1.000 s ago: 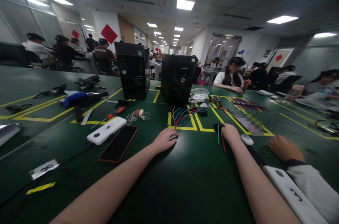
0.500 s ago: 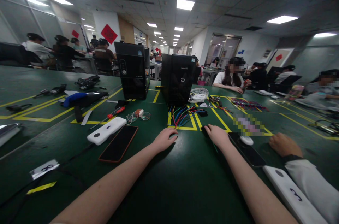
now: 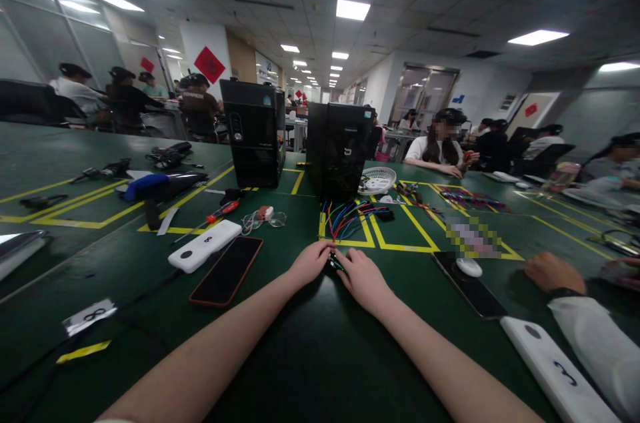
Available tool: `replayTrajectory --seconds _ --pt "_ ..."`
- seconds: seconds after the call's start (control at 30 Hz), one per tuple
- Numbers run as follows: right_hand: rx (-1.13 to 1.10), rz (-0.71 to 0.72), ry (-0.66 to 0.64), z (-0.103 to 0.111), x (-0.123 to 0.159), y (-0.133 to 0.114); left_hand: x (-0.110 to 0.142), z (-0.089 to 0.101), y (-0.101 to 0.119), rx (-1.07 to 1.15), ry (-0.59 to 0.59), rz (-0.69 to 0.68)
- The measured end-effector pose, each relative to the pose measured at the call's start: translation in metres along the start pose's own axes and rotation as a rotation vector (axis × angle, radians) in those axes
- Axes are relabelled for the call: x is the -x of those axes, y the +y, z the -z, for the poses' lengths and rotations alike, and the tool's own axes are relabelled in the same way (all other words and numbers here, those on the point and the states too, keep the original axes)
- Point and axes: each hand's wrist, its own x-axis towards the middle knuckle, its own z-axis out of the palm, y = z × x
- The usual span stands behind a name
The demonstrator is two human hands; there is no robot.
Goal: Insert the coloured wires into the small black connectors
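Observation:
My left hand (image 3: 311,264) rests low over the green table with its fingers curled inward, and its fingertips meet those of my right hand (image 3: 364,277). A short green wire (image 3: 339,265) with a small dark part shows between the two hands. My right fingers are bent over this piece; most of it is hidden. What my left fingers close on cannot be made out. Just beyond my hands a bundle of red, blue and black wires (image 3: 345,223) lies fanned out inside a yellow tape outline.
Two black computer towers (image 3: 345,149) stand behind the wires, near a white basket (image 3: 377,179). To the left lie a phone (image 3: 227,273), a white power bank (image 3: 205,246), glasses and a red screwdriver (image 3: 223,211). Another person's hand (image 3: 555,274) rests at the right, near another phone (image 3: 470,286).
My right hand has moved left across the table with the small wired piece, up to my left hand. My left hand stays nearly in place. The view has shifted slightly.

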Motion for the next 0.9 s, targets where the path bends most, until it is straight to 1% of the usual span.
replayTrajectory --seconds 0.13,0.3,0.53,0.63,0.73,0.9 --pt "-0.073 0.056 0.094 0.004 0.0 -0.001 0.0 0.0 0.0 -0.01 -0.006 -0.005" --pt "-0.135 0.091 0.118 0.007 -0.003 -0.004 0.0 0.002 0.002 -0.068 -0.024 -0.028" --pt "-0.151 0.088 0.102 0.006 -0.002 -0.003 -0.001 0.004 0.006 -0.092 -0.066 -0.075" --pt "-0.118 0.105 0.097 0.009 0.0 -0.004 -0.001 0.004 0.005 -0.11 -0.049 -0.074" --pt "-0.083 0.108 0.053 0.014 0.001 -0.009 -0.001 0.004 0.005 -0.123 -0.026 -0.071" --pt "0.022 0.08 -0.012 0.017 0.002 -0.024 -0.002 0.005 0.007 -0.15 -0.032 -0.063"
